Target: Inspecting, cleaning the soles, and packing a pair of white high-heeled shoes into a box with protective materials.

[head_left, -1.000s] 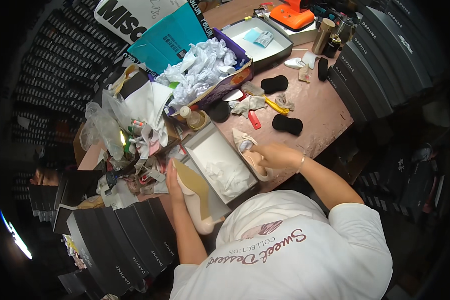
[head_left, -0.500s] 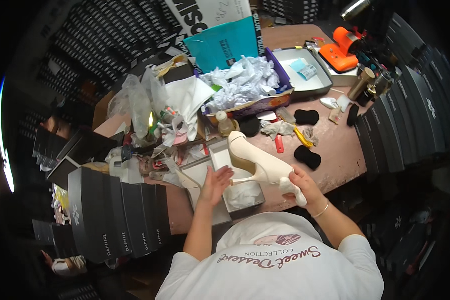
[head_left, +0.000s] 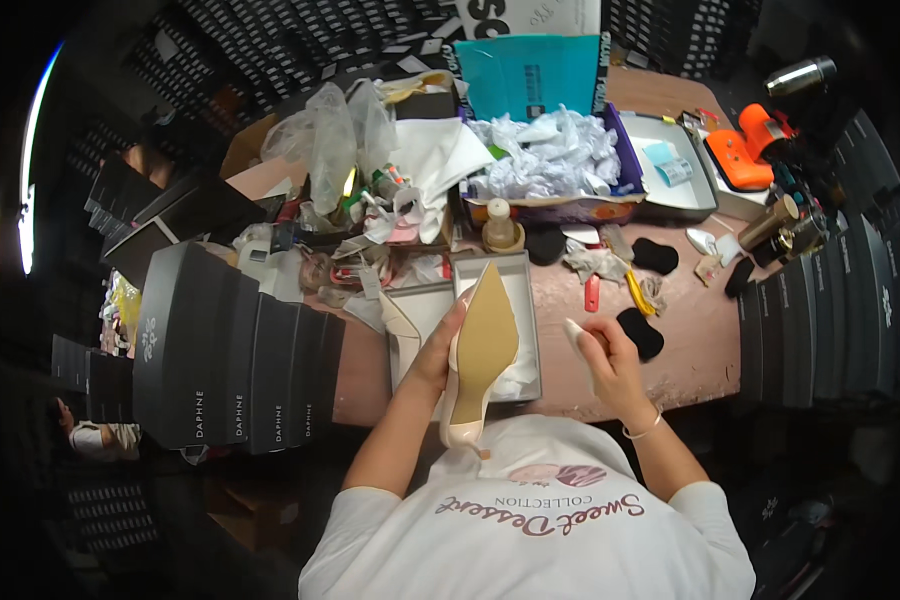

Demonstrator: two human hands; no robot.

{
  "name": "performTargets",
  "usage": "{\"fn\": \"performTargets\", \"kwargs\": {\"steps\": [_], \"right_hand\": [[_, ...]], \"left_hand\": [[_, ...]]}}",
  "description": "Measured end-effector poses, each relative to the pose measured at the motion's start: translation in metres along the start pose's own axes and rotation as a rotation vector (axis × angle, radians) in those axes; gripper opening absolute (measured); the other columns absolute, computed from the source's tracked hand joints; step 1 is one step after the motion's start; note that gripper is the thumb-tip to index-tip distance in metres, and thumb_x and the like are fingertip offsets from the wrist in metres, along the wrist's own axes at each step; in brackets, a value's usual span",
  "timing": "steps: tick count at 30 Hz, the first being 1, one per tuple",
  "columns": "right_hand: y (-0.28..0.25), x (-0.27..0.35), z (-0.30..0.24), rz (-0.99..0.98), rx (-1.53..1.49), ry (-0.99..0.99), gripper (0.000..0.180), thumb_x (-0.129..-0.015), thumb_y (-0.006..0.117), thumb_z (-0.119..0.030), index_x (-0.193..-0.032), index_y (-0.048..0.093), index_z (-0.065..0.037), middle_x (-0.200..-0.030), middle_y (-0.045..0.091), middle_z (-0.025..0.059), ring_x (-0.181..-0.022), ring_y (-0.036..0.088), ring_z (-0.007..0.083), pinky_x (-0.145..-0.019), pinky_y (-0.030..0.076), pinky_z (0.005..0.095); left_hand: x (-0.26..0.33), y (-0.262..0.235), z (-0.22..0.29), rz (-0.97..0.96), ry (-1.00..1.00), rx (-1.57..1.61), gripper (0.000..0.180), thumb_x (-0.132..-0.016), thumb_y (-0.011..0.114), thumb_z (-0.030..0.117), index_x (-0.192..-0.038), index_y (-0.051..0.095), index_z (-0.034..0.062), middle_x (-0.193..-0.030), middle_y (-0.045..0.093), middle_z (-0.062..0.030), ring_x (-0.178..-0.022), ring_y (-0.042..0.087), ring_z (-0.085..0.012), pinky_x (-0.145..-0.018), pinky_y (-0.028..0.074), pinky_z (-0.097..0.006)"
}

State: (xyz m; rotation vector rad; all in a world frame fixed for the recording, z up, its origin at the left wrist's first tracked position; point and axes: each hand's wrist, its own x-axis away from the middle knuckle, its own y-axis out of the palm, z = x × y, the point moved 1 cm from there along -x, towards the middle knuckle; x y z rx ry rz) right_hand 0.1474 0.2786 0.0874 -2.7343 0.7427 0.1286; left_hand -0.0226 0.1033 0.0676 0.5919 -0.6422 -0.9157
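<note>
A cream pointed high-heeled shoe (head_left: 485,345) is held up over the table, tan sole facing me and toe pointing away. My left hand (head_left: 438,352) is closed around its side. To the right, my right hand (head_left: 615,362) is apart from the shoe, fingers curled and pinching a small white wad (head_left: 573,334), perhaps cloth or tissue; most of it is hidden by the fingers. Beneath the shoe lies an open grey shoebox (head_left: 527,290) with white paper inside. Left of the held shoe, a second cream shoe (head_left: 400,328) lies in the box's other half.
Dark shoeboxes stand in rows at left (head_left: 240,350) and right (head_left: 820,320). A purple carton (head_left: 625,150) of crumpled paper stands behind. Nearer are a pump bottle (head_left: 500,228), black oval pads (head_left: 638,335) and a red-handled tool (head_left: 592,293). An orange device (head_left: 738,160) sits at back right.
The shoe has passed from my right hand to my left and turned sole toward me, toe away. My right hand has let go of it and keeps the white wad. The view has shifted.
</note>
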Motion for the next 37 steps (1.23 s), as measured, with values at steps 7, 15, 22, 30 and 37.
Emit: {"fn": "performTargets", "kwargs": {"steps": [7, 15, 22, 30, 37], "right_hand": [[0.044, -0.034, 0.008, -0.091, 0.432, -0.406, 0.016, -0.087, 0.061, -0.019, -0.078, 0.052, -0.009, -0.069, 0.053, 0.0096, -0.057, 0.056, 0.0289, -0.049, 0.045, 0.0396], [0.053, 0.017, -0.032, -0.313, 0.422, -0.408, 0.017, -0.084, 0.062, -0.019, -0.076, 0.052, -0.008, -0.064, 0.053, 0.0113, -0.055, 0.057, 0.0303, -0.049, 0.046, 0.0396], [0.058, 0.02, -0.043, -0.213, 0.372, -0.647, 0.016, -0.084, 0.06, -0.017, -0.077, 0.051, -0.006, -0.065, 0.055, 0.0119, -0.057, 0.058, 0.0316, -0.051, 0.048, 0.0404], [0.043, -0.012, -0.017, -0.168, 0.339, -0.438, 0.018, -0.087, 0.06, -0.017, -0.077, 0.051, -0.006, -0.064, 0.052, 0.0144, -0.056, 0.057, 0.0339, -0.046, 0.045, 0.0401], [0.034, -0.028, 0.0, -0.114, 0.447, -0.381, 0.015, -0.085, 0.061, -0.022, -0.083, 0.049, -0.013, -0.076, 0.058, 0.005, -0.062, 0.062, 0.026, -0.05, 0.048, 0.0367]], "left_hand": [[0.014, 0.014, -0.058, -0.155, -0.111, 0.026, 0.059, -0.099, 0.032, 0.05, -0.14, 0.034, 0.0073, -0.123, 0.053, -0.0097, -0.112, 0.053, -0.0185, -0.095, 0.044, -0.033], [0.019, 0.035, -0.051, 0.027, -0.129, -0.08, 0.052, -0.099, 0.031, 0.041, -0.139, 0.037, 0.0076, -0.121, 0.054, -0.0077, -0.11, 0.054, -0.0169, -0.095, 0.045, -0.032], [0.02, 0.032, -0.05, 0.038, -0.136, -0.096, 0.054, -0.098, 0.032, 0.039, -0.141, 0.034, 0.0056, -0.127, 0.051, -0.0086, -0.116, 0.052, -0.0183, -0.099, 0.042, -0.032], [0.02, 0.037, -0.049, 0.06, -0.157, 0.01, 0.053, -0.098, 0.032, 0.037, -0.142, 0.035, 0.0068, -0.131, 0.05, -0.0096, -0.119, 0.05, -0.019, -0.102, 0.039, -0.032], [0.014, 0.024, -0.048, 0.032, -0.177, -0.039, 0.057, -0.097, 0.034, 0.039, -0.145, 0.031, 0.0084, -0.135, 0.048, -0.0096, -0.121, 0.049, -0.0191, -0.103, 0.038, -0.032]]}}
